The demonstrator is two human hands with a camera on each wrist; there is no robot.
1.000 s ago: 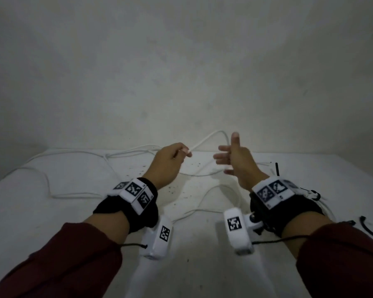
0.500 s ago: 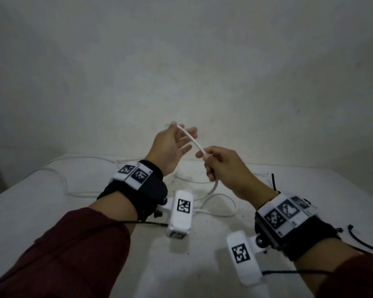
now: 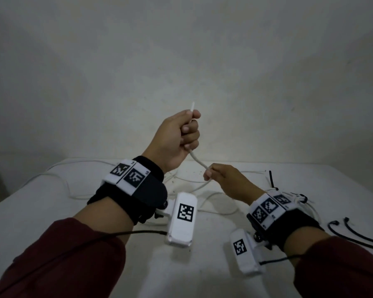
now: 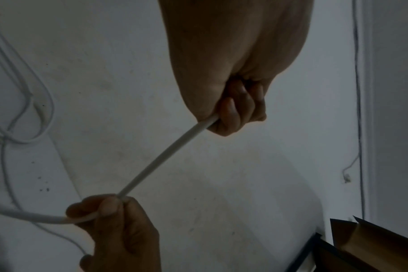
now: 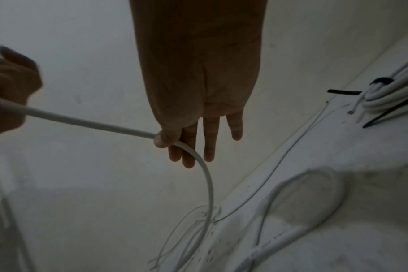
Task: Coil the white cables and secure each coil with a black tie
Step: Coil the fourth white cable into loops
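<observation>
A thin white cable [image 3: 197, 160] is held in the air above a white table [image 3: 52, 203], stretched in a short, nearly straight span between two hands. Its free end pokes up out of the top of the left hand [image 3: 175, 138], toward twelve o'clock. From the right hand [image 3: 226, 179], the cable bends down toward six o'clock and joins loose white loops lying on the table.

The left hand is raised, closed in a fist around the cable. The right hand sits lower, toward four o'clock of the left; its thumb [image 5: 162, 140] and forefinger pinch the cable, while the other fingers [image 5: 211, 139] point straight out. Both wrists wear black bands with white marker blocks, and both sleeves are dark red.

At three o'clock of the right hand, a coiled white cable [image 5: 389, 95] lies on the table, bound with a black tie [image 5: 382, 81]. Loose black ties [image 3: 353, 231] lie further out toward four o'clock.
</observation>
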